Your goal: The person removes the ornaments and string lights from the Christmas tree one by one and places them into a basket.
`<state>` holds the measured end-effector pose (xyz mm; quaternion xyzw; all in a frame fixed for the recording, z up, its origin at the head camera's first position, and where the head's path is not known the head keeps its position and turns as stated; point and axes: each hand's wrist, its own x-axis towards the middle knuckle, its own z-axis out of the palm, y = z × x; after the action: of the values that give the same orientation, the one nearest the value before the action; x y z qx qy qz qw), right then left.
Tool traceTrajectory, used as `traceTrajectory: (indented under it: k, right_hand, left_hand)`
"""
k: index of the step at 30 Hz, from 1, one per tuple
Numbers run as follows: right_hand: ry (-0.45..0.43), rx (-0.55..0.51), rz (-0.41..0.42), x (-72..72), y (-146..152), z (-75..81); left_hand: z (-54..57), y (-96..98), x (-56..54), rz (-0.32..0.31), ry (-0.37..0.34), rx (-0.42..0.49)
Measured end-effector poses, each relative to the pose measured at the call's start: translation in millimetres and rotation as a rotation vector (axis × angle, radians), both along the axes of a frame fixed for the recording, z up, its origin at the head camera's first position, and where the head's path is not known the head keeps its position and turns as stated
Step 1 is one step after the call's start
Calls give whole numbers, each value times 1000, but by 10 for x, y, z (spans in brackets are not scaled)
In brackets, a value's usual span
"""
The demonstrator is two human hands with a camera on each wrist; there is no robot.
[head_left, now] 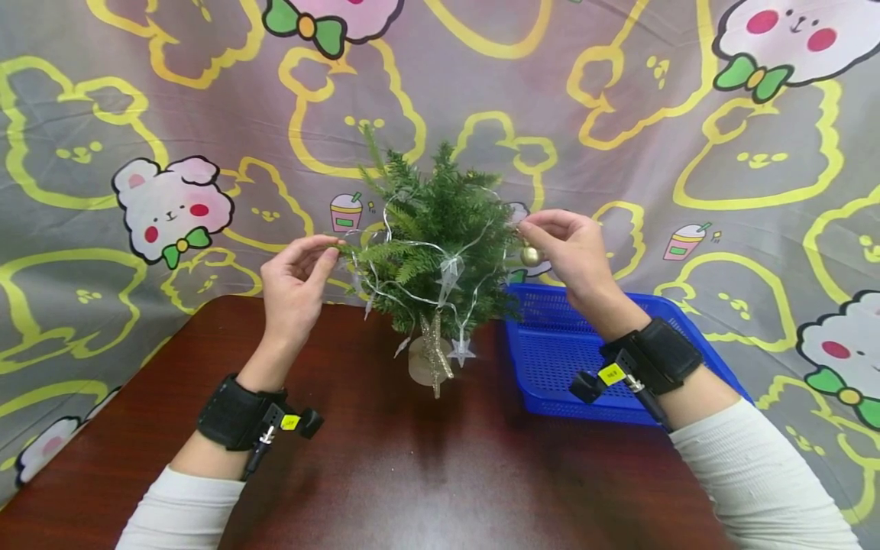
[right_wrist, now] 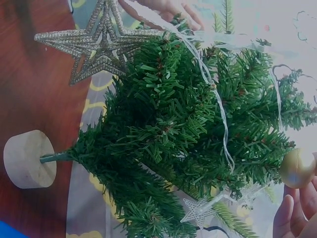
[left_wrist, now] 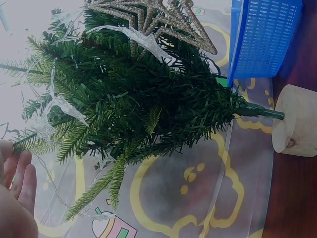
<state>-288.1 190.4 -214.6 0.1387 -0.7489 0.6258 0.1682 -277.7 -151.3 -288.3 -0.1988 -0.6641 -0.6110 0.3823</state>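
Note:
A small artificial Christmas tree [head_left: 440, 221] stands on a round wooden base [head_left: 428, 363], wound with a clear string of star lights [head_left: 450, 271]. A gold glitter star [head_left: 435, 347] hangs low on its front. At the tree's left side, my left hand [head_left: 296, 279] pinches the tip of a light green branch [left_wrist: 37, 141] between thumb and forefinger. My right hand [head_left: 571, 248], at the right side, pinches a gold ball ornament [head_left: 531, 255] by its top, thumb and forefinger right at the branch ends. The ball's hanging loop is hidden by the fingers.
A blue plastic basket [head_left: 557, 405] stands on the dark wooden table [head_left: 344, 458], right of the tree and beneath my right forearm. Behind the table hangs a grey cloth [head_left: 481, 84] with yellow cartoon outlines. Each wrist wears a black strap [head_left: 237, 412] with a small camera.

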Motion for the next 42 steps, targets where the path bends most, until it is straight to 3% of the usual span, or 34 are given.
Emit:
traceTrajectory:
  k: [8,17,26,42]
  right_hand:
    - [22,-8,20,46,47,10]
    - [38,-114,189,143,161,-23]
    - [63,-17,100,215,289,-86]
    - [14,-58,58,278,538,-243]
  left_hand:
    - [4,13,6,-15,14,19]
    - [-4,9,-2,-21,16,20]
    - [-14,9,-4,-9,15,23]
    - [-7,9,-4,-18,15,36]
